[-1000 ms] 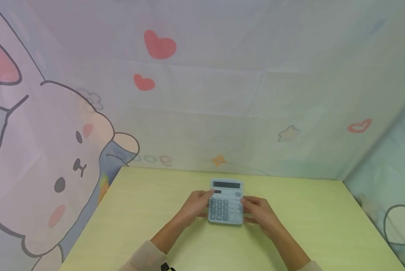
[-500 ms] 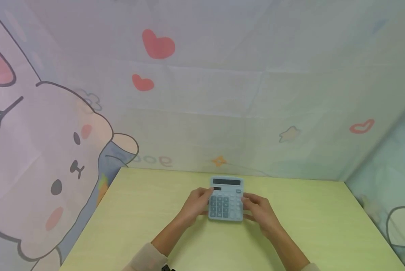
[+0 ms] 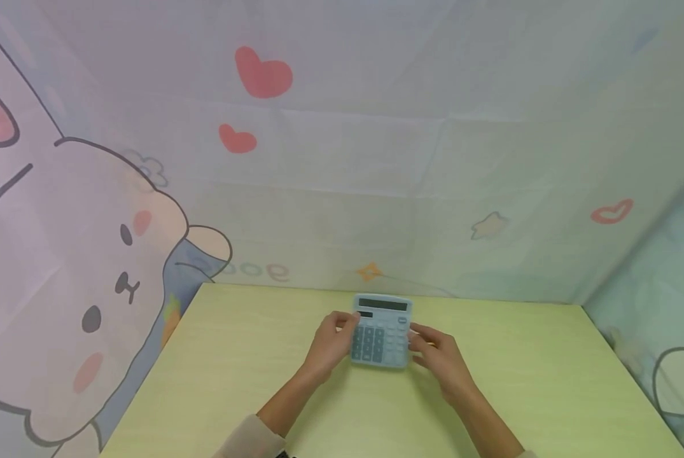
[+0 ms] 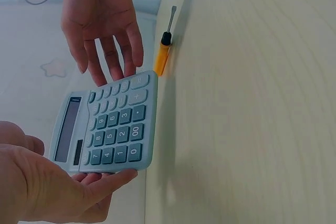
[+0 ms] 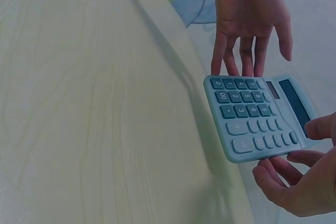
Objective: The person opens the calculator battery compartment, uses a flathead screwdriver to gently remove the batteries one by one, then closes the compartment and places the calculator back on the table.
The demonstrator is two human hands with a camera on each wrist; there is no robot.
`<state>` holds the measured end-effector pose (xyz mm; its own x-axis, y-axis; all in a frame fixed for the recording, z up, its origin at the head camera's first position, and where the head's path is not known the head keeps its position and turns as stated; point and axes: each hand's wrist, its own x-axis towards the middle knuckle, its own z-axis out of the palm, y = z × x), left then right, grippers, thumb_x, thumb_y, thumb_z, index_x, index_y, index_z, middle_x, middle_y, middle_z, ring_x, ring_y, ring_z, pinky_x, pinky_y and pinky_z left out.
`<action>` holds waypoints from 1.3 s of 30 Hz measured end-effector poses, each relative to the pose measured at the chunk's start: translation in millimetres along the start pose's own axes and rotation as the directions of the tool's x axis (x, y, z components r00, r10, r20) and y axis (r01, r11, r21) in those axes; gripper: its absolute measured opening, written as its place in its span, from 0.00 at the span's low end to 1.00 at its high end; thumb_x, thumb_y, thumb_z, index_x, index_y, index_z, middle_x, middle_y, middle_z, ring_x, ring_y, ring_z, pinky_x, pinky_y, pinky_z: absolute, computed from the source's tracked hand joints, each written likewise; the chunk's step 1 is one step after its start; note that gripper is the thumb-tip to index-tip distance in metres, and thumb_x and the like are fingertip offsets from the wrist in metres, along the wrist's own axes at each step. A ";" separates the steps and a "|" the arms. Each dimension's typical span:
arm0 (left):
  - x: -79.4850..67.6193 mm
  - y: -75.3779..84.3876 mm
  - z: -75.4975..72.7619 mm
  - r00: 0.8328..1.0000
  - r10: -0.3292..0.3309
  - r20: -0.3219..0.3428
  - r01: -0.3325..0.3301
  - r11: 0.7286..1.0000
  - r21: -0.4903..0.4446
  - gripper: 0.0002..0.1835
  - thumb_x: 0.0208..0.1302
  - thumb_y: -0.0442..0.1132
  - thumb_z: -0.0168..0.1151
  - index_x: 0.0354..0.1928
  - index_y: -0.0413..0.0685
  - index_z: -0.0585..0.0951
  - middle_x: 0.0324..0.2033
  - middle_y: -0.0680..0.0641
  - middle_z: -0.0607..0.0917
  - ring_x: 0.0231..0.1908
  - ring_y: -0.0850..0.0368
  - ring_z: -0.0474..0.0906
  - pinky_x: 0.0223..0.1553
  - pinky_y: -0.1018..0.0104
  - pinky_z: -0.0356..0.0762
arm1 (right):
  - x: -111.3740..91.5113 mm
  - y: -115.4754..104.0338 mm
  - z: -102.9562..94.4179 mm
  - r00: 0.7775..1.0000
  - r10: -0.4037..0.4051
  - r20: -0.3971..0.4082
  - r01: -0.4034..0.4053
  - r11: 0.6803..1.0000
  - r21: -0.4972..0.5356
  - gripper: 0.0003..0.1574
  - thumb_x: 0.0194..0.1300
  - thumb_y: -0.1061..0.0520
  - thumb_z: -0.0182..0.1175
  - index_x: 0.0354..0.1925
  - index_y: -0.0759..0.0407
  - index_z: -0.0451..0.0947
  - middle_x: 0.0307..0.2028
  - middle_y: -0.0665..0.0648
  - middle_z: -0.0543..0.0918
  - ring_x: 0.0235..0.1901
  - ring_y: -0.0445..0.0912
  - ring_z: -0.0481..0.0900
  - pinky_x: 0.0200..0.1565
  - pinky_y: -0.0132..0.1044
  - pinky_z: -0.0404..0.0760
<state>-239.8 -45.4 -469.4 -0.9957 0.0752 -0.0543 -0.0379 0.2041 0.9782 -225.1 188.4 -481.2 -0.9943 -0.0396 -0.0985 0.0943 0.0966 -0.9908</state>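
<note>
Both hands hold a pale blue calculator (image 3: 380, 332) by its opposite long sides, its keys facing up towards the head camera. The left hand (image 3: 331, 346) has the left side, with its thumb near the small solar panel. On the other side, the right hand (image 3: 440, 359) has its fingertips at the edge beside the light keys. In the left wrist view, the calculator (image 4: 113, 121) is tilted and raised over the table, and the far hand's fingers (image 4: 113, 59) reach behind it. The right wrist view shows the calculator (image 5: 254, 114) casting a shadow below.
An orange-handled screwdriver (image 4: 164, 51) with a black collar lies on the pale wooden table (image 4: 247, 103), just beyond the calculator. A printed cloth backdrop (image 3: 342, 159) hangs along the table's back edge and sides.
The calculator has moved a little away from the body, towards the back edge, and turned slightly. Both hands have stayed with it. A bit of orange now shows by the right hand.
</note>
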 end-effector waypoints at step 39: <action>-11.2 -0.9 -5.3 1.000 -0.003 0.028 0.000 0.996 0.085 0.39 0.71 0.70 0.40 0.67 0.48 0.73 0.64 0.46 0.76 0.66 0.42 0.67 0.64 0.39 0.64 | -14.5 3.6 2.4 1.000 -0.014 -0.022 0.015 0.999 0.030 0.27 0.76 0.45 0.52 0.57 0.64 0.80 0.57 0.62 0.81 0.61 0.55 0.77 0.61 0.43 0.74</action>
<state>-229.1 -51.7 -468.5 -0.9929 0.1016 -0.0624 -0.0309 0.2859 0.9578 -210.2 186.9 -483.6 -0.9964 -0.0193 -0.0826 0.0811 0.0665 -0.9945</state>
